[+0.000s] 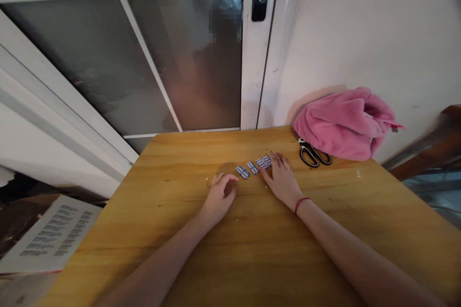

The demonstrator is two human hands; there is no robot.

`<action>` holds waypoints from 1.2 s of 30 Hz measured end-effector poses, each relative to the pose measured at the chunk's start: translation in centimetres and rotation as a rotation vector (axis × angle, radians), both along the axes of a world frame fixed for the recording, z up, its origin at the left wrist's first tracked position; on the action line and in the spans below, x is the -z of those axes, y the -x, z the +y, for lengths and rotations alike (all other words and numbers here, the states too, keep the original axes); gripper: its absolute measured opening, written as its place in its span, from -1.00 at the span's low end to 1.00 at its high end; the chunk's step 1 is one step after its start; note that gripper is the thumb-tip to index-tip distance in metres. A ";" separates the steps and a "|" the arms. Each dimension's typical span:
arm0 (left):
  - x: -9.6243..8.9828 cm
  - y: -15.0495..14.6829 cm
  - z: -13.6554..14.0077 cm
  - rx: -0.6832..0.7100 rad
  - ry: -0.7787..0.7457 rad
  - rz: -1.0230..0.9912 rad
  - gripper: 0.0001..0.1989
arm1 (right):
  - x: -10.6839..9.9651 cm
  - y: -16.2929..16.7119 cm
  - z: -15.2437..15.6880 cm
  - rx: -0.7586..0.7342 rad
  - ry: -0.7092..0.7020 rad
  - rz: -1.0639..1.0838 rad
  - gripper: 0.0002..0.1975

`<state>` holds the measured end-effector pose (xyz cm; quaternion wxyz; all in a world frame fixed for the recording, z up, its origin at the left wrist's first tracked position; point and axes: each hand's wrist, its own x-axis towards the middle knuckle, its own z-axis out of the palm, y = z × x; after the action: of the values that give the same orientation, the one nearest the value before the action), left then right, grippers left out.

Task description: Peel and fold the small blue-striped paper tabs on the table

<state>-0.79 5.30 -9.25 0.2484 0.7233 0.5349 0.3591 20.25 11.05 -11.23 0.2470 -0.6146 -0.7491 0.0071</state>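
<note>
Several small flat pieces with blue and white markings, perhaps cards or labels, lie in a slanted row on the wooden table (230, 268). The leftmost piece (242, 171) rests just beyond the fingertips of my left hand (219, 199), which is open with curved fingers and nothing in it. A middle piece (252, 168) lies apart from its neighbours. At the right end of the row, my right hand (283, 180) lies open, its fingers spread and touching the grouped pieces (262, 162). A red string bracelet circles the right wrist.
Black-handled scissors (314, 154) lie to the right of the pieces, partly under a pink plush cloth or bag (342, 124). A glass-paned door (183, 57) stands behind the table's far edge. A printed cardboard box (50, 235) sits below on the left.
</note>
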 end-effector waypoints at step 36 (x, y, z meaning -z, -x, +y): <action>0.3 -0.9 -0.8 0.145 -0.034 -0.008 -0.40 | -1.7 3.8 -3.6 -0.520 0.529 1.072 -0.46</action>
<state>0.06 4.48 -9.60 0.2637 0.7627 0.4742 0.3520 16.41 7.40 -9.55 0.4172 -0.3645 -0.6194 0.5563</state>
